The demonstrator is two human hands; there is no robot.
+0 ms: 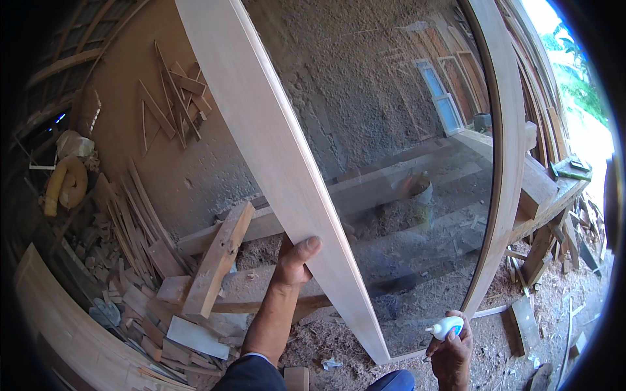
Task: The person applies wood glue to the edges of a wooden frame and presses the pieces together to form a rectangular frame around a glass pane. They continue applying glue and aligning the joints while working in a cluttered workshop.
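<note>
A tall wooden frame (280, 150) with a glass pane (404, 169) stands tilted in front of me. My left hand (297, 260) grips the frame's left side piece, its thumb on the near face and its fingers hidden behind the wood. At the frame's lower right corner, my right hand (451, 355) is closed round a small white glue bottle (446, 328). The bottle's pointed nozzle aims left, beside the bottom of the frame's right side piece (499, 195). The pane mirrors part of the workshop.
Behind the frame lie thick beams (222, 260) over a floor strewn with shavings. Offcuts (150, 306) pile up at the left, near a coiled yellow hose (65, 182). A workbench (548, 202) stands at the right, with planks leaning behind it.
</note>
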